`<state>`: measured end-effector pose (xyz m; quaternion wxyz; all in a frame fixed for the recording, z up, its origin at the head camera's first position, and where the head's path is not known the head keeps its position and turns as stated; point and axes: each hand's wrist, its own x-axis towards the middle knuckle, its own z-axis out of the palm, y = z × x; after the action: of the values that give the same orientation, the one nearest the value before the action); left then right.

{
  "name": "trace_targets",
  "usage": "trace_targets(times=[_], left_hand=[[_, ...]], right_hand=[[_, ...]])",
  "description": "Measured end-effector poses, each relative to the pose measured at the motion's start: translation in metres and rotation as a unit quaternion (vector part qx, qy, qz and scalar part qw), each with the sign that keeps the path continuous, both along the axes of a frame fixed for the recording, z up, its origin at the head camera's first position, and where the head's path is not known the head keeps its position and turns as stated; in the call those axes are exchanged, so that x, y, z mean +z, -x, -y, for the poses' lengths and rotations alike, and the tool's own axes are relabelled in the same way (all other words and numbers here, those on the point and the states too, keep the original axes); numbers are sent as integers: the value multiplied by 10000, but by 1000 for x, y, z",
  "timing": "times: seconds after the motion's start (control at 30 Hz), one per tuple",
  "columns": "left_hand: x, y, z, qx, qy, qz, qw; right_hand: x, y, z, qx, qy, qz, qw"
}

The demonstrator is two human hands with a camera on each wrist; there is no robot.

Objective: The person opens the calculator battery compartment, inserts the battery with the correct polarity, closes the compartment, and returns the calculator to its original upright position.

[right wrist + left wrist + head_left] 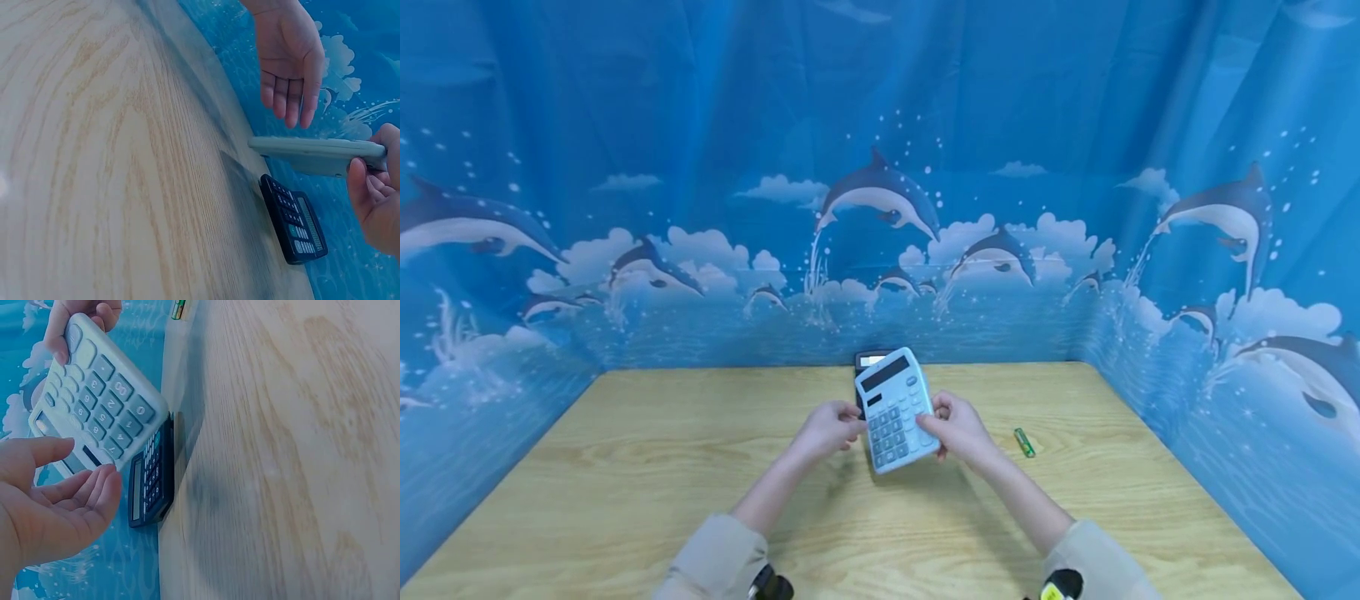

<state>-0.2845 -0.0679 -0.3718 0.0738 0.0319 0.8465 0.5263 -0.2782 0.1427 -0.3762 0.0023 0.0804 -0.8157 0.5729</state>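
A pale blue-white calculator (895, 408) is held tilted above the table, its keys and display facing the head camera. My right hand (958, 429) pinches its right edge, thumb on the key side and fingers behind, as the right wrist view also shows. At the calculator's left edge is my left hand (829, 429). The right wrist view shows that left hand (290, 65) with extended fingers, a gap between them and the calculator (319, 149). Behind the pale one stands a black calculator (152, 481), mostly hidden in the head view.
A green battery (1024, 442) lies on the wood-grain table (647, 467), to the right of my right hand. A blue curtain (700, 167) printed with dolphins and clouds surrounds the table's back and sides, with the black calculator close to its rear part.
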Motion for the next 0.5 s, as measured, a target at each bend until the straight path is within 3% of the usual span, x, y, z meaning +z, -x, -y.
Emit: trace_targets(times=[0.2,0.5], left_hand=[[5,-1,-4,66,190,59,9998],[13,-6,-11,46,-12,-216,9998]], right_hand=[[2,-2,2,-231,-447,-392,9980],[10,-8,7,-414,-1249,-789,9882]])
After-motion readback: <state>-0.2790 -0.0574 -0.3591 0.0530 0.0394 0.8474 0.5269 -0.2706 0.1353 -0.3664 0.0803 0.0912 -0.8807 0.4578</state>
